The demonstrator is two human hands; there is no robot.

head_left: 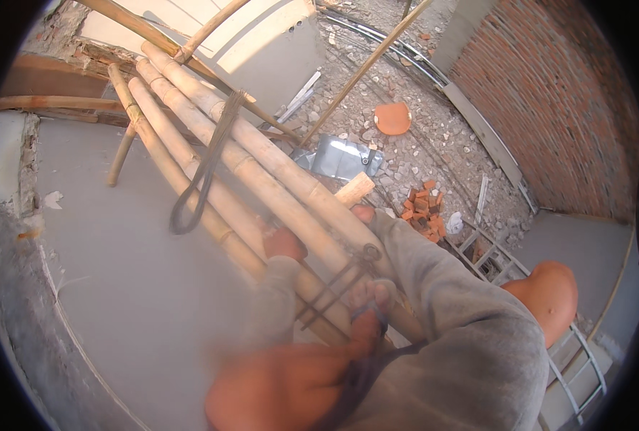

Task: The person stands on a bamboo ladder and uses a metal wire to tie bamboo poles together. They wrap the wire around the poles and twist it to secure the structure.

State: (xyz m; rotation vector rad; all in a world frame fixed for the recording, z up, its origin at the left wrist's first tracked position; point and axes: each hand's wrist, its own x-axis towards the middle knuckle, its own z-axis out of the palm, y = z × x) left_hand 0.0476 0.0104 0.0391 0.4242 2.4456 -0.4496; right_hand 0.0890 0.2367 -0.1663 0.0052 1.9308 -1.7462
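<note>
Several long bamboo poles (265, 181) lie side by side in front of me. My left hand (284, 244), slightly blurred, is closed around a pole in the middle of the row. My right hand (363, 213) sits at the outer pole's right edge. Most of it is hidden, and its fingers cannot be made out. A loop of thin dark wire strands (212, 161) hangs over the poles farther off. Close to my hands, thin rusty metal rods (330, 296) with a ring at one end lie across the bamboo. My sandalled foot (370, 298) rests beside them.
Below on the right lie rubble ground (348, 93), a pile of broken bricks (424, 210), an orange seat-like piece (393, 118) and a metal sheet (345, 156). A ladder (488, 251) stands near my knee. A brick wall (549, 108) rises far right; a grey plastered surface (118, 251) spreads left.
</note>
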